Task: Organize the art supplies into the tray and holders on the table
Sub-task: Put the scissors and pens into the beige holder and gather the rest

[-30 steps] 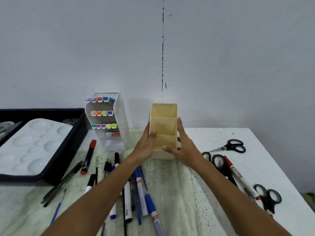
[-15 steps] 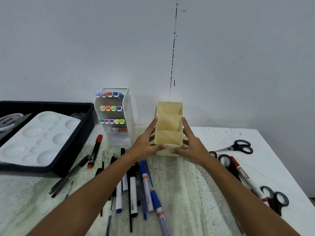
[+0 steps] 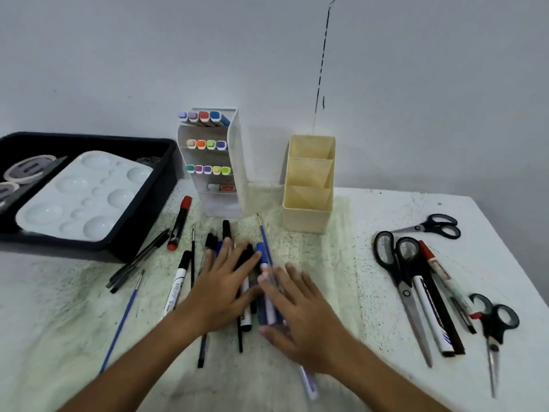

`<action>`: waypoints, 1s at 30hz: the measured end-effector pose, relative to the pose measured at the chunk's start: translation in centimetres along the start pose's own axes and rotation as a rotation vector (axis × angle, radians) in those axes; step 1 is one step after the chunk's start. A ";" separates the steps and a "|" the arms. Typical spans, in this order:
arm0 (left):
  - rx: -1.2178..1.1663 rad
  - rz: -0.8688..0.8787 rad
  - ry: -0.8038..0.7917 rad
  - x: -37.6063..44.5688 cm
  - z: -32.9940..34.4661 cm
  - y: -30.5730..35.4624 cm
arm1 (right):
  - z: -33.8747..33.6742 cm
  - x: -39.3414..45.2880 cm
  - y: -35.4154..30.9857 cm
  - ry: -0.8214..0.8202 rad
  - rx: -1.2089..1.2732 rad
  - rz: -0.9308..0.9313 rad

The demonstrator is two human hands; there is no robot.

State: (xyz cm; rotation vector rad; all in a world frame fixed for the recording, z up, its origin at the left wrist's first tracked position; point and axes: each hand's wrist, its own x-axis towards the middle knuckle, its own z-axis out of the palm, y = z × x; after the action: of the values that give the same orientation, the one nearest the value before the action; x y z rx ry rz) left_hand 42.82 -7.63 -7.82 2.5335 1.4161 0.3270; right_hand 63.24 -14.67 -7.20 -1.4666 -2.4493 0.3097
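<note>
three scissors [image 3: 398,281], two holders [image 3: 307,185], one tray [image 3: 142,233]

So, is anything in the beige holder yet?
No, all three compartments of the beige holder show only bare walls.

One head-worn view, looking forward and down

We look from our own head, close over the surface [image 3: 341,278], facing the wall [image 3: 416,84]; our forearms reach in from the bottom edge, and wide-angle bending shows at the sides.
</note>
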 end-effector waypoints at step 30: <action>-0.138 -0.161 0.256 -8.8 -3.9 -6.0 | -1.2 5.0 -1.3 0.230 -0.055 0.140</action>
State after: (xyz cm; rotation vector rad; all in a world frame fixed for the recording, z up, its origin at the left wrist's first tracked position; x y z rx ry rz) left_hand 32.36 -11.76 -6.61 2.3144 1.6137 0.7149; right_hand 60.33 -10.77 -5.09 -1.6030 -2.1969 0.0946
